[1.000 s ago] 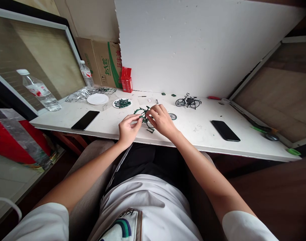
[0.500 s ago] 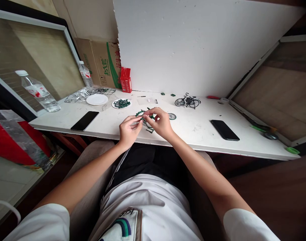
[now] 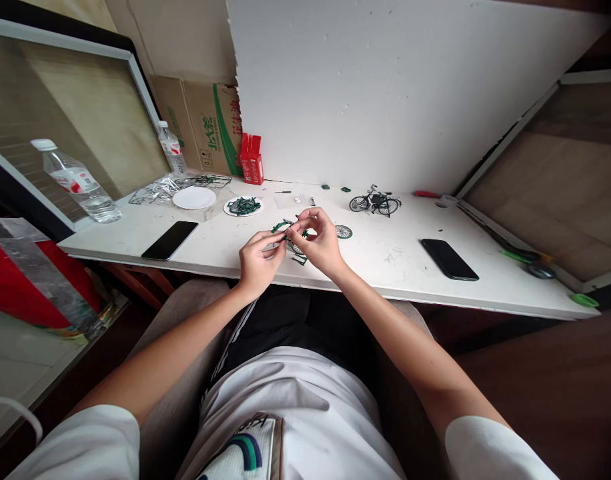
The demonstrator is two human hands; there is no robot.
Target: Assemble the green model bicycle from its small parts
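A partly built green model bicycle [image 3: 298, 249] is between my hands above the white table, its spoked wheel partly covered by my fingers. My left hand [image 3: 259, 259] is closed, fingertips pinching the model near its green mudguard-like curved part [image 3: 281, 227]. From the other side, my right hand [image 3: 321, 241] pinches at the same spot with thumb and forefinger; any tiny piece there is hidden. Just right of this hand lies a loose spoked wheel [image 3: 344, 232]. Farther back stands a finished black model bicycle [image 3: 375, 201].
Green parts fill a small white plate [image 3: 243, 207]; another white plate [image 3: 194, 198] is beside it. Phones lie left [image 3: 170, 241] and right [image 3: 449, 259]. Water bottles [image 3: 80, 181], a red box [image 3: 251, 159] and a cardboard carton [image 3: 200, 127] stand at the left and back.
My right hand's fingers have shifted slightly, covering more of the wheel. Both hands stay together at the green model bicycle; the rest of the table looks the same.
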